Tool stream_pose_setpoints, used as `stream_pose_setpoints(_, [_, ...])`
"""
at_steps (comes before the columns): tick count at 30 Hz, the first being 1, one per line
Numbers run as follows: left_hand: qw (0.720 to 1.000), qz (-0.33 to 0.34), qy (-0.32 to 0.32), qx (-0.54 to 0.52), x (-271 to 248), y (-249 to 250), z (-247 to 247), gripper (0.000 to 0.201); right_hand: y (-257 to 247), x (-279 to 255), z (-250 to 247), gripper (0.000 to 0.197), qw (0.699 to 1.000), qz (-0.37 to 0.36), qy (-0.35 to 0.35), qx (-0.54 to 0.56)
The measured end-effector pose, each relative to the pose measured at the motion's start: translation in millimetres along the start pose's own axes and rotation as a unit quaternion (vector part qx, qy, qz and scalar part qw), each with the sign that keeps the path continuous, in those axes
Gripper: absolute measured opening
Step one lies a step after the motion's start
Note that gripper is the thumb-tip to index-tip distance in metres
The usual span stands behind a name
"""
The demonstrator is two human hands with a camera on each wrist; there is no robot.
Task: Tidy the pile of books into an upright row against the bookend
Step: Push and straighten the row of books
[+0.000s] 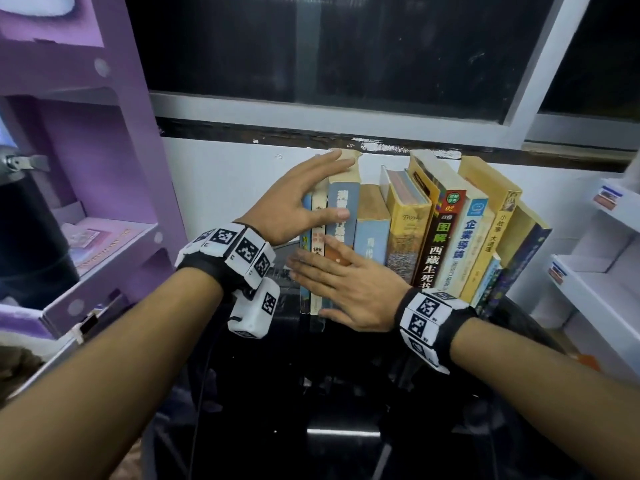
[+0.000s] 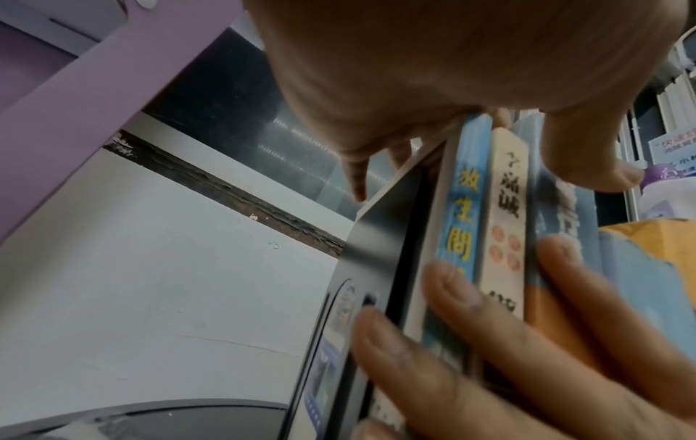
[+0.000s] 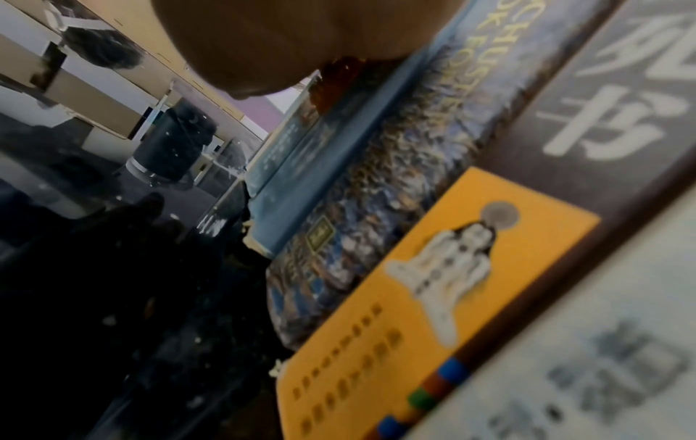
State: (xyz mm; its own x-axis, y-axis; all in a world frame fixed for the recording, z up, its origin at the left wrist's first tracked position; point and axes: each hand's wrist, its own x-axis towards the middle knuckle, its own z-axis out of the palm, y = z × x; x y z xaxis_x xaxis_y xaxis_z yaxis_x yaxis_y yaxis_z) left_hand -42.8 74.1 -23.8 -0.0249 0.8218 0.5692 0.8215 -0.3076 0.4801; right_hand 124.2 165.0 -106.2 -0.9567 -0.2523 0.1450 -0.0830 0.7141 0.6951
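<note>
A row of books stands upright on the dark table [image 1: 346,393] against the white wall. Its right part, from the yellow book [image 1: 405,237] to the dark blue one [image 1: 519,258], leans left. My left hand [image 1: 304,183] lies over the top of the leftmost books, fingers straight, thumb on the blue-grey spine [image 1: 343,199]. My right hand [image 1: 346,285] presses flat on the lower spines, fingers pointing left. In the left wrist view a dark metal bookend [image 2: 376,247] stands just left of the thin light-blue book [image 2: 461,208] and the cream book [image 2: 506,208], a narrow gap between.
A purple shelf unit [image 1: 114,168] stands close on the left, with a black cylinder [image 1: 31,237] beside it. White shelves [image 1: 595,271] are on the right. A window frame [image 1: 346,109] runs just above the books.
</note>
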Motion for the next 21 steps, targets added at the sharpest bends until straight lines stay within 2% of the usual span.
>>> stream_pose_setpoints(9, [1.0, 0.016, -0.01, 0.015, 2.7, -5.2, 1.2, 0.065, 2.8, 1.1, 5.8, 0.072, 1.0, -0.001, 0.013, -0.019])
stream_pose_setpoints(21, [0.998, 0.045, -0.002, 0.049, 2.9, -7.2, -2.4, 0.06, 4.7, 6.1, 4.2, 0.075, 0.999, 0.0, -0.005, -0.033])
